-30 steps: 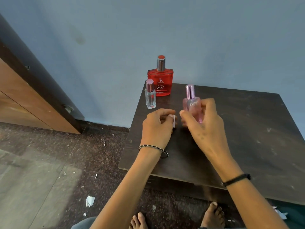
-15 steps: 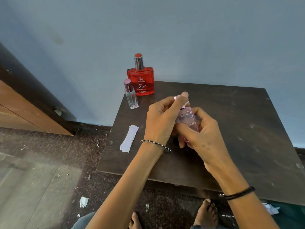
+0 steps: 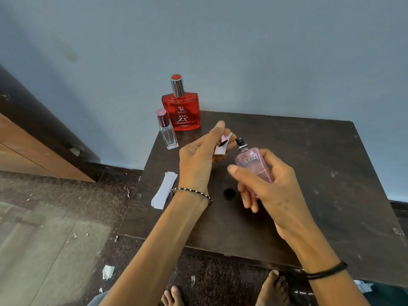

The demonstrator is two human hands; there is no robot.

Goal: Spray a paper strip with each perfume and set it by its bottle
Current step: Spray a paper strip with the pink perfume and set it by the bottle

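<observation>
My right hand (image 3: 268, 186) grips a pink perfume bottle (image 3: 254, 164), tilted left over the dark wooden table (image 3: 309, 173). Its black spray nozzle (image 3: 240, 141) is bare. Just left of the nozzle, my left hand (image 3: 198, 162) pinches the bottle's pink cap (image 3: 224, 142) together with what looks like a white paper strip. A small stack of white paper strips (image 3: 164, 189) lies at the table's left edge. A red perfume bottle (image 3: 182, 111) and a small clear bottle with a pink cap (image 3: 167, 133) stand at the back left corner.
A blue wall runs behind the table. A wooden door and frame (image 3: 33, 140) stand at the left. Paper scraps (image 3: 108, 271) litter the floor, and my bare feet (image 3: 273, 288) show below the table's near edge. A dark round spot (image 3: 229, 193) marks the tabletop.
My left hand has pulled the pink cap off the bottle and moved it up and left, baring the black nozzle. My right hand has tilted the bottle.
</observation>
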